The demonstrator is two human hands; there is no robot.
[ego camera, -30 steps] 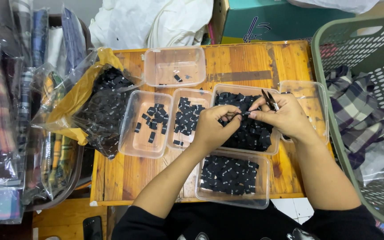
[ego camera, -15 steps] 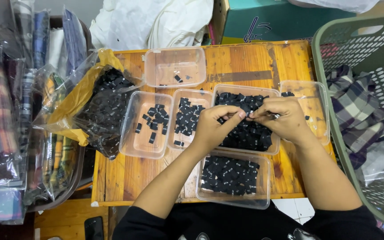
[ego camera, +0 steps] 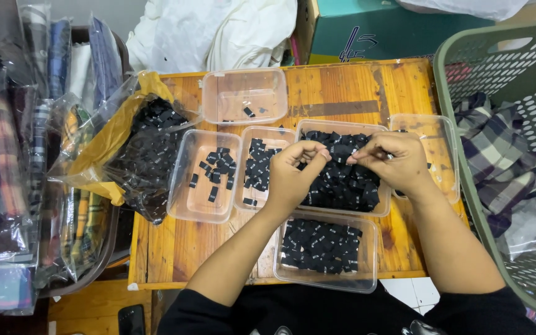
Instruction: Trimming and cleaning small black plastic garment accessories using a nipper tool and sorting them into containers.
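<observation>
Just small black labels (ego camera: 341, 177), heaped

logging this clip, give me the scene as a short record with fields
surface: wooden table
left hand: fingers pinched, over the middle tub of black labels
right hand: fingers pinched, close to the left hand, above the same tub
other tubs: near tub full; top tub almost empty
left side: open bag of labels
right side: green basket with plaid cloth
</observation>
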